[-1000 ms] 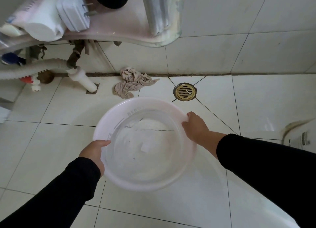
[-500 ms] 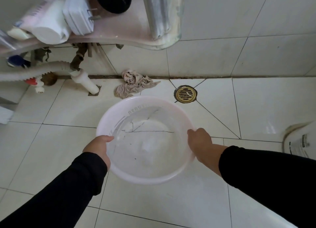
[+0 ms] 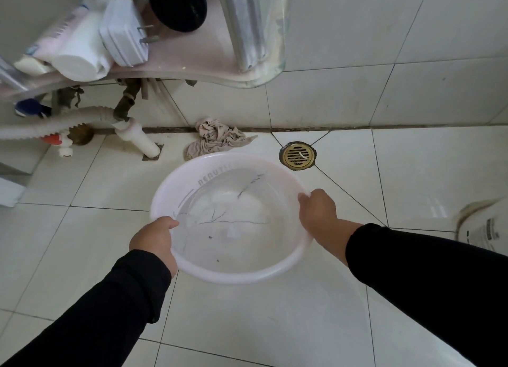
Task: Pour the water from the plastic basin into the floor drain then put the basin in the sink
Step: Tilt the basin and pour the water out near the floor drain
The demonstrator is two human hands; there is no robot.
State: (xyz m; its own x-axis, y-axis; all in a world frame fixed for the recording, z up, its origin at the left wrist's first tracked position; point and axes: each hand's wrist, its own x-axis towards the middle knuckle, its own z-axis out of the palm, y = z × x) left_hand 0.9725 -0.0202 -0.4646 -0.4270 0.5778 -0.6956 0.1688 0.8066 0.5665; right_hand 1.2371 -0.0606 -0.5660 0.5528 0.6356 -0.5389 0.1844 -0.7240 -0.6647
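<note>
1. Basin position: the round, translucent white plastic basin (image 3: 233,218) is held above the white tiled floor (image 3: 82,229), near level, with clear water inside. Its far rim lies just short and left of the round brass floor drain (image 3: 297,155).
2. Grip: the left hand (image 3: 154,243) clasps the near-left rim, the right hand (image 3: 319,212) the right rim; the fingers of both are closed on the basin.
3. Risk, overshoot: a fast tilt would likely send water past the drain against the tiled wall (image 3: 357,97).
4. Risk, misaim: pouring from the far-left rim would likely soak the crumpled beige rag (image 3: 217,138) lying left of the drain.
5. Risk, slip: a wet rim could slide through the grip as the load shifts.
6. Risk, footing: spilled water would leave the tiles slick.
</note>
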